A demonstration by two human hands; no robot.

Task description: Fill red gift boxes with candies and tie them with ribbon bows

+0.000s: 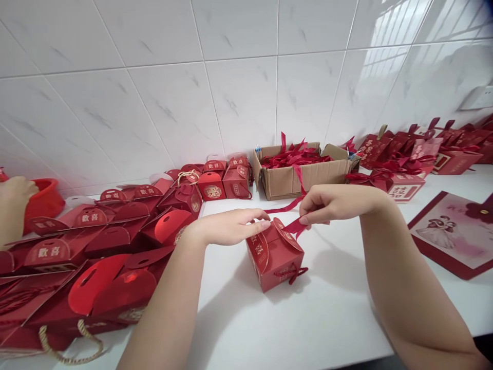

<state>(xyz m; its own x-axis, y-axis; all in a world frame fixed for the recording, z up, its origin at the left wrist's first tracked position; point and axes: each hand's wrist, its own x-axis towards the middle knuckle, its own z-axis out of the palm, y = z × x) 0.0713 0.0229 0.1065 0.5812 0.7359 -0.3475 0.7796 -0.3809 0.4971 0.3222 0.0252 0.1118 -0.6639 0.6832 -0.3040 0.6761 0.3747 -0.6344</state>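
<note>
In the middle of the table stands a small red gift box (280, 262) with rounded top flaps, pale lettering and a knotted red cord on its side. My left hand (234, 226) comes over its left top edge, thumb and fingers closed on the flap there. Pinched between the thumb and fingers of my right hand (327, 206) is a dark red ribbon (293, 226), just right of the box top. One length of that ribbon runs to the flaps, and another trails behind both hands toward the cardboard box. The fingertips of my left hand are partly hidden.
Many red gift boxes (111, 241) crowd the left side. An open cardboard box (304, 181) of red ribbons stands against the tiled wall. More red boxes (404, 182) and a printed red bag (450, 234) lie right. At far left, another person's hand (17, 198) is by a red basin (46, 198).
</note>
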